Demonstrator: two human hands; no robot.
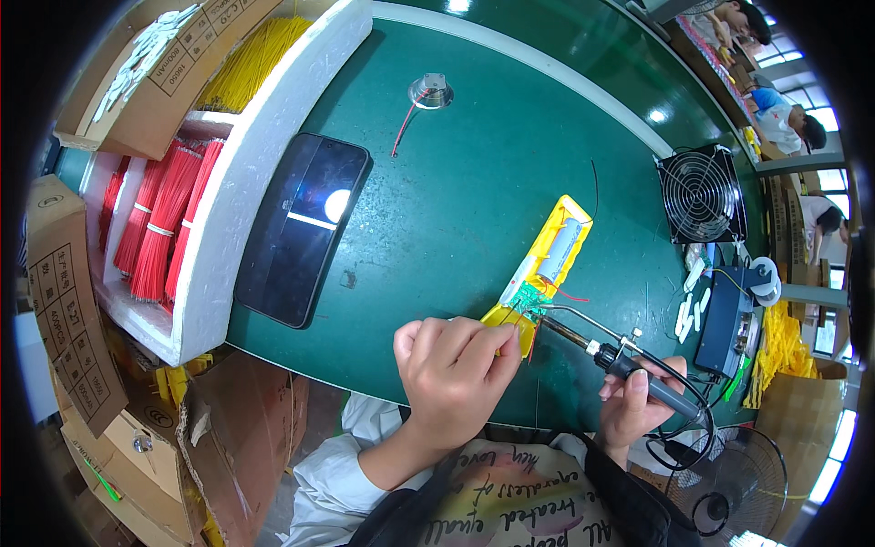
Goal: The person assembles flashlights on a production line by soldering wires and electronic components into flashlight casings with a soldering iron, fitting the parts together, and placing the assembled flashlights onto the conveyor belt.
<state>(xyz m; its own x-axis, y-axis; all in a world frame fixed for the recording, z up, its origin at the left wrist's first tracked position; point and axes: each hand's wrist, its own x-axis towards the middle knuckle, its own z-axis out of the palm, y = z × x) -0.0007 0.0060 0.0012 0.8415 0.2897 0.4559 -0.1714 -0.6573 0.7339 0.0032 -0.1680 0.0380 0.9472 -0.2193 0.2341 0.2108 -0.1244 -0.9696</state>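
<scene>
The yellow housing [548,242] lies open on the green bench [437,214] in front of the person, tilted, its near end at the hands; a grey cylindrical cell [560,251] sits inside its far part, where the walls appear to keep it from rolling. A green circuit board [529,299] is at the near part, presumably turned outward for access. The left hand [460,369] has thumb and fingers drawn together beside the board, probably to steady the work; what is pinched, if anything, cannot be told. The right hand [638,410] is clamped on the soldering iron [620,363] by its handle, behind the metal shaft, which likely keeps the fingers off the heat; tip contact is too small to confirm. Beyond, a round speaker [430,91] with a red lead stands well apart. At left, a white foam box [260,137] is divided into compartments: tied bundles of red wires [169,219] occupy the nearer ones, loose yellow wires [255,68] the far one, presumably sorted by colour. The cardboard carton [137,132] at its far left contains flat white pieces [146,55].
</scene>
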